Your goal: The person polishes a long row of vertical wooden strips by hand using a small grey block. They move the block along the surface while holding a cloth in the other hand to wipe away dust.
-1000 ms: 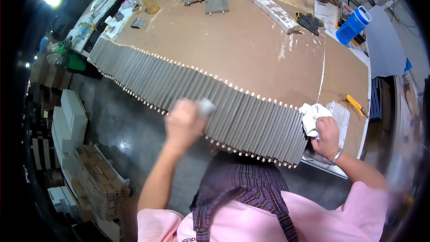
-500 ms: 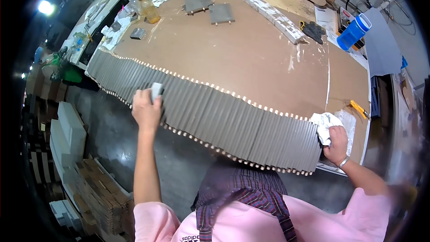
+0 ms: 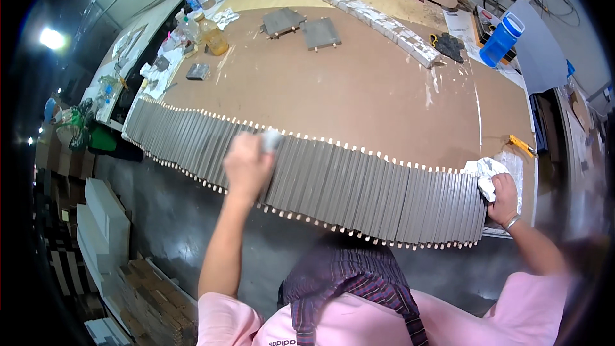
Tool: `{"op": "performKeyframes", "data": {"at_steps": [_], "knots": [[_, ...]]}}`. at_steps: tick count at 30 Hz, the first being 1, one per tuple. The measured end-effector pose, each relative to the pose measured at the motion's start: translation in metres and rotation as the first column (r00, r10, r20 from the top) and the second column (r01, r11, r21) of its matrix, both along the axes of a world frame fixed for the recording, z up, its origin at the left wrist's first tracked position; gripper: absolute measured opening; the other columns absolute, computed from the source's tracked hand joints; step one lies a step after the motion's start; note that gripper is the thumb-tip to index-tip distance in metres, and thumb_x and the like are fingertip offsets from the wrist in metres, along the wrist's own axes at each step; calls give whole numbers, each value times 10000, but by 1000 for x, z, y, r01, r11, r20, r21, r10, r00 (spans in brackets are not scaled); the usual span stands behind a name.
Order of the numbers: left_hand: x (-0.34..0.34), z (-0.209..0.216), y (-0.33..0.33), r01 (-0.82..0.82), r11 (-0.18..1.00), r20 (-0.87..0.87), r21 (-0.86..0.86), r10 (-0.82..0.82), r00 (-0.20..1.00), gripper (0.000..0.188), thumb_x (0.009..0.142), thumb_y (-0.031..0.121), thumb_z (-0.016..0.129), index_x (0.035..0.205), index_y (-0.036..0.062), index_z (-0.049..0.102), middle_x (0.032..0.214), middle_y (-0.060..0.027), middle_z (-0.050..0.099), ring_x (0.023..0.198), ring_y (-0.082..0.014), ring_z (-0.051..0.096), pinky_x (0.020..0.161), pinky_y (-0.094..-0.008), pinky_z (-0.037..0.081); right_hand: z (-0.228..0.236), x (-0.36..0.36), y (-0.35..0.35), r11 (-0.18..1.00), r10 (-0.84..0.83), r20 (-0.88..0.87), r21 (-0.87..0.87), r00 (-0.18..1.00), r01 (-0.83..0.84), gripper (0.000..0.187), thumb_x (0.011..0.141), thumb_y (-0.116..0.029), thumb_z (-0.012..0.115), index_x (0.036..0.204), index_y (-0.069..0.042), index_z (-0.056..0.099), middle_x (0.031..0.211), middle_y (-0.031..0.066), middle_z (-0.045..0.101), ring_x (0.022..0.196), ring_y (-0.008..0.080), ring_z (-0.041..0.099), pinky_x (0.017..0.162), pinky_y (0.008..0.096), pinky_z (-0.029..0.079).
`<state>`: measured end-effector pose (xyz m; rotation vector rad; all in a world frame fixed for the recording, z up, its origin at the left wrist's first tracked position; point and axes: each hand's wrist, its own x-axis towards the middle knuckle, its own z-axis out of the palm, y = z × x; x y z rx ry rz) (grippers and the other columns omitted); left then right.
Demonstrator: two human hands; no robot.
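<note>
A long row of grey slats point(image 3: 333, 179) lies side by side along the table's near edge, with pale peg-like ends sticking out along both long sides. My left hand point(image 3: 247, 165), blurred by motion, is closed around a small pale grey block point(image 3: 271, 139) over the left-middle part of the row. At the row's right end, my right hand point(image 3: 504, 195) grips a crumpled white cloth point(image 3: 488, 174) against the last slats.
Two grey panels point(image 3: 320, 33) lie on the brown tabletop point(image 3: 384, 102). Farther off is a white-smeared long bar point(image 3: 378, 24). On the right are a yellow utility knife point(image 3: 522, 146) and a blue bottle point(image 3: 502, 41); several bottles point(image 3: 211, 35) stand at left. Another person point(image 3: 80, 128) is far left.
My left hand has moved right along the slats with the pale block. My right hand still holds the cloth at the row's end. The whole view has shifted slightly.
</note>
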<state>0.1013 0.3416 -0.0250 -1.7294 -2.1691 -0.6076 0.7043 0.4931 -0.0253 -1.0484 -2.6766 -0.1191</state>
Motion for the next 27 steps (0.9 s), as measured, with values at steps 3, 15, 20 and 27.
{"op": "performKeyframes", "data": {"at_steps": [3, 15, 20, 27], "knots": [[-83, 2, -13, -371, 928, 38, -47, 372, 927, 258, 911, 279, 661, 805, 45, 687, 879, -123, 675, 848, -342, 646, 717, -496, 508, 0, -14, 2, 1000, 17, -4, -16, 1000, -17, 408, 590, -4, 605, 990, 4, 525, 977, 193, 535, 921, 422, 507, 819, 486, 459], [-55, 8, -6, -58, 998, -54, -21, 57, 997, 294, 786, 194, 780, 1062, 196, 678, 952, -86, 605, 927, -323, 609, 738, -467, 530, 7, -13, -3, 1000, -9, 1, 18, 1000, 9, 358, 586, 13, 602, 937, 0, 532, 946, 180, 528, 905, 415, 503, 796, 468, 454], [-40, 13, -2, 120, 993, 13, 20, -121, 993, 341, 811, 103, 737, 1126, 227, 693, 923, -89, 584, 922, -316, 606, 743, -468, 532, 6, -14, 0, 999, 0, -7, -32, 1000, 0, 376, 563, 21, 607, 932, 1, 536, 934, 179, 526, 905, 414, 501, 793, 470, 450], [-142, 5, -20, -341, 938, -4, -63, 341, 940, 369, 844, 71, 729, 1173, 234, 687, 983, -106, 590, 963, -335, 574, 815, -459, 516, 0, -14, 3, 999, -18, 7, -30, 1000, 18, 357, 591, 5, 600, 944, 9, 541, 955, 192, 531, 939, 427, 498, 822, 486, 448]]}}
